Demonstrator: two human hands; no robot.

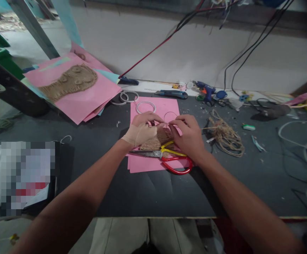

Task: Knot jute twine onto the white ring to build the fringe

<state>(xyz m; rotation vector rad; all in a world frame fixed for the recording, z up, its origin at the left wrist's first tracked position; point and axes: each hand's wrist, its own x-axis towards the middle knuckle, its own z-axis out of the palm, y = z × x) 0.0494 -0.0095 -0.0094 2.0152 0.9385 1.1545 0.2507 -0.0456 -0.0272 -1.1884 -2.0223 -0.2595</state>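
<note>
The left hand (144, 129) and right hand (187, 135) pinched a thin loop (170, 112) where their fingertips met; the step looked like tying; next seemed to call for tautening twine (219, 131), bundled beyond the right hand.

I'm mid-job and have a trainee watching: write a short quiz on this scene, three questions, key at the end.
1. What do the left hand and right hand pinch between their fingertips?
2. True or false: the tangled twine lies on the right hand's side of the table.
3. Which colours are the two handles of the scissors? A) blue and green; B) red and yellow; C) both black.

Key: 1. A thin strand, its material too small to tell. 2. True. 3. B.
</note>
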